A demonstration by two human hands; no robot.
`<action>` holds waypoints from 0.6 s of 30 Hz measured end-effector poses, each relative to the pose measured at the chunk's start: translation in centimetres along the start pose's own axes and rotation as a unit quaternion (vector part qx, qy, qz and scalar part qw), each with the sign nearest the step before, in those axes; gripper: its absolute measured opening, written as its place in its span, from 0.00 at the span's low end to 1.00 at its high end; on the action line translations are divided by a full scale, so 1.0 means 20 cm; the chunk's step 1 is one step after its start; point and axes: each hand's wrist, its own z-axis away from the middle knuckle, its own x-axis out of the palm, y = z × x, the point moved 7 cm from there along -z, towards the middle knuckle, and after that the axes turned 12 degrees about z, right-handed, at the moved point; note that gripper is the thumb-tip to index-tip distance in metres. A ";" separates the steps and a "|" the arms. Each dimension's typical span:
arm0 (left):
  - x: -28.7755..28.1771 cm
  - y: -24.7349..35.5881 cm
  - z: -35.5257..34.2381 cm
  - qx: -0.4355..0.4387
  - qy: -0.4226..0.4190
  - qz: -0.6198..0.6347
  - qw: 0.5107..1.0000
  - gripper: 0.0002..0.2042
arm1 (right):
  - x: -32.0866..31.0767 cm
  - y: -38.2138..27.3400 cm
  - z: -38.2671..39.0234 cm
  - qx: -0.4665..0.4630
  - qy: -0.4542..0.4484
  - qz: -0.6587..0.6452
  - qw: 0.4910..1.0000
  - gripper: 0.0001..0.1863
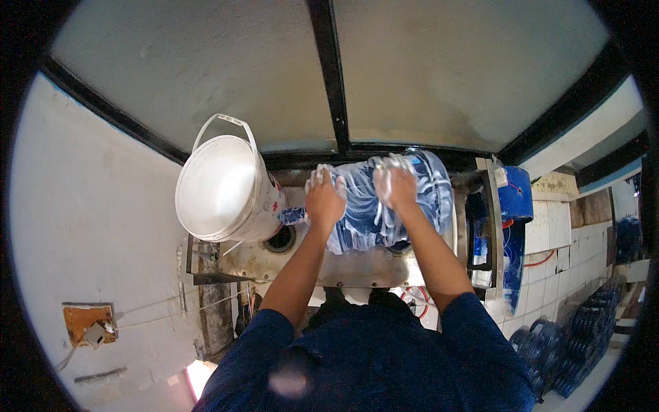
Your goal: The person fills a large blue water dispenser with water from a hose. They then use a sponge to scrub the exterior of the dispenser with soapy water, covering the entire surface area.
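A large blue water jug (pixel 360 216) lies on its side on a steel counter (pixel 329 268), streaked with white foam. Its neck points left toward the bucket. My left hand (pixel 325 196) grips the jug's shoulder near the neck, fingers curled over the top. Foam coats its fingertips. My right hand (pixel 396 182) presses on the upper side of the jug, closer to the base. Its foamy fingers are bent and a little blurred, and what they may hold cannot be made out. Beside the neck stands a white bucket (pixel 264 199) with its handle raised.
Dark-framed panes (pixel 226 69) rise behind the counter. A round hole (pixel 280 239) shows in the counter by the bucket. Blue containers (pixel 515 196) stand beyond the metal frame at right. Several more jugs (pixel 539 347) lie on the floor at lower right. A cable (pixel 165 302) crosses the left wall.
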 end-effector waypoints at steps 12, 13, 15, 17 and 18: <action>0.00 -0.04 -0.09 -0.033 -0.019 0.024 0.999 0.25 | -0.11 0.19 0.18 -0.089 0.260 0.178 0.945 0.26; 0.00 -0.02 -0.08 -0.028 -0.017 0.019 0.999 0.25 | -0.14 0.21 0.06 -0.082 0.261 0.210 0.939 0.25; 0.00 0.01 -0.07 -0.031 -0.014 0.044 0.998 0.25 | 0.01 0.24 -0.20 -0.020 -0.024 0.156 0.987 0.24; -0.01 -0.01 -0.08 -0.041 -0.003 0.057 0.998 0.24 | 0.05 0.07 -0.19 -0.040 -0.105 0.080 0.990 0.23; -0.01 -0.04 -0.09 -0.046 0.002 0.060 0.997 0.24 | -0.03 -0.06 -0.10 -0.084 -0.030 0.069 0.994 0.22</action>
